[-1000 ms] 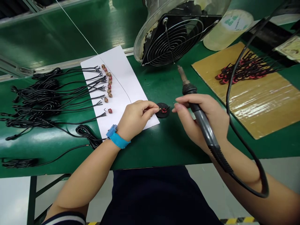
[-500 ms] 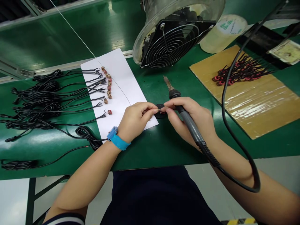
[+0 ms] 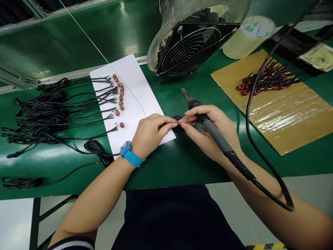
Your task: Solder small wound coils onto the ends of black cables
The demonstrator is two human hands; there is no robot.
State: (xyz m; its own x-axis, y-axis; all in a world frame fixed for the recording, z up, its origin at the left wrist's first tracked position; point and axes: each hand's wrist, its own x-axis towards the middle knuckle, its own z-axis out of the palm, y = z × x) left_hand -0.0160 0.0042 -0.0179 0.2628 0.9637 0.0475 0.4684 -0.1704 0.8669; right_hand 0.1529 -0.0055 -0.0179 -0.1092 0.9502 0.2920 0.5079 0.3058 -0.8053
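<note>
My right hand (image 3: 215, 130) is wrapped round a soldering iron (image 3: 212, 132), whose bare metal tip points up and away. Its thumb and finger also pinch together at the front, meeting the fingertips of my left hand (image 3: 152, 133). The left thumb and index finger are closed on something too small to make out. Just under the fingertips lies a round black disc (image 3: 178, 128), partly hidden. A thin solder-like wire (image 3: 127, 88) runs down over the white sheet (image 3: 145, 83) to behind my left hand. A black cable (image 3: 100, 152) passes under my left wrist.
Several black cables (image 3: 52, 114) with stripped ends lie left, beside small copper-wound rings (image 3: 121, 98) on the sheet. A fan (image 3: 188, 50) stands at the back. Right are a brown board (image 3: 291, 118) bearing wired red rings (image 3: 267, 80), and a tub (image 3: 247, 38).
My right hand has turned slightly, and the soldering iron's handle end and cord have swung right. Its thumb has moved in closer to the left fingertips. The left hand has shifted slightly right.
</note>
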